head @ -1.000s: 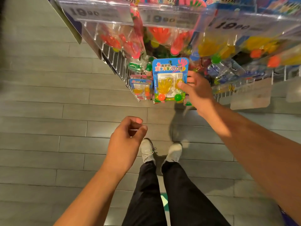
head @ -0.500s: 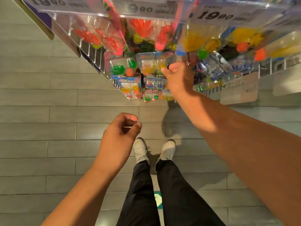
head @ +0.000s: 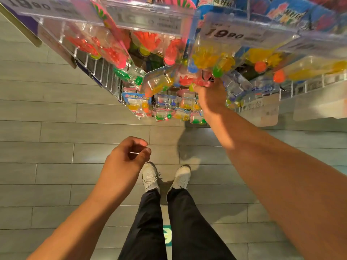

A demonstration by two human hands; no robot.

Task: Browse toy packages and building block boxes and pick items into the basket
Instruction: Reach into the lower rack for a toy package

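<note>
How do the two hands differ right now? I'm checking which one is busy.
The right hand reaches up into the hanging toy packages on the rack; the left hand hangs low over the floor. The right hand touches the packages; the left hand, loosely curled, holds nothing. Both are bare.

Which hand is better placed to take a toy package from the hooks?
The right hand: it is up among the hanging toy packages. The left hand hangs loosely curled over the floor, away from the rack.

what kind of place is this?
Likely a shop's toy aisle: clear plastic price-tag strips reading 19.90, colourful blister-packed toy packages hanging on a wire display rack, grey plank floor.
</note>
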